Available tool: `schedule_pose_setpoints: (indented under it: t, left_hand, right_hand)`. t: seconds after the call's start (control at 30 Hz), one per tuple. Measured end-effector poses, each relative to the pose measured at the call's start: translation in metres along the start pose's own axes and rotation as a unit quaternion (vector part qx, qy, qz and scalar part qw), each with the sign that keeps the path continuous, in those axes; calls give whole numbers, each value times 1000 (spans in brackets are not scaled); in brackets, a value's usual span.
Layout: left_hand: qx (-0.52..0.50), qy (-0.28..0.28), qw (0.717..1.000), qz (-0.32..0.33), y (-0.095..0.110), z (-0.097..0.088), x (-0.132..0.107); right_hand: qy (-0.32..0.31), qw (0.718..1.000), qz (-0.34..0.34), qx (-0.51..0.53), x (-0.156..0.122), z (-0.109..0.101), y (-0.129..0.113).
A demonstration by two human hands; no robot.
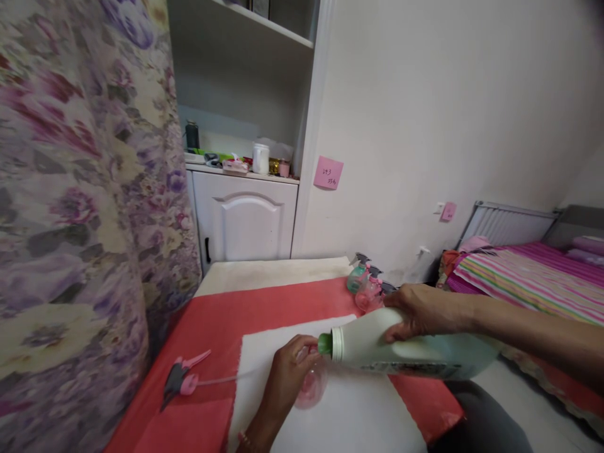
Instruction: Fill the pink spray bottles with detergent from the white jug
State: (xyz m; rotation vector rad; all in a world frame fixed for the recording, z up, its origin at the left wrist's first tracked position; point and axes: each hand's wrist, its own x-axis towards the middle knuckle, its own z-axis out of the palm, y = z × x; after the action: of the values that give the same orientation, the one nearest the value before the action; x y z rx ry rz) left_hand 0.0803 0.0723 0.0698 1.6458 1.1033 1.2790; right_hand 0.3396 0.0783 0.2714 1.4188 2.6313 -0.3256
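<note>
My right hand (418, 311) is closed round the handle of a large pale green jug (377, 343), tipped on its side with its green spout pointing left. The spout is at the mouth of a small clear pink spray bottle (311, 387) standing on a white sheet (363, 415). My left hand (291, 368) grips that bottle by its neck, fingers wrapped round it. I cannot make out whether liquid is flowing. To the left lies a grey and pink spray head (182, 380), its thin tube reaching onto the white sheet.
At the table's back right stand a green spray bottle (357, 277) and a pink spray bottle (369, 294). A red cloth (278, 308) covers much of the table. A floral curtain (94, 220) hangs at left, a white cabinet (250, 217) behind, a bed (528, 274) at right.
</note>
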Motion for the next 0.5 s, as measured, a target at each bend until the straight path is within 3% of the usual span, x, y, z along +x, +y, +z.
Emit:
schedule_pose_setpoints:
  t: [0.5]
  left_hand:
    - [5,10,1000,4,-3,0,1]
  right_hand:
    - [-3,1000,2,-15,-1,-4,-5]
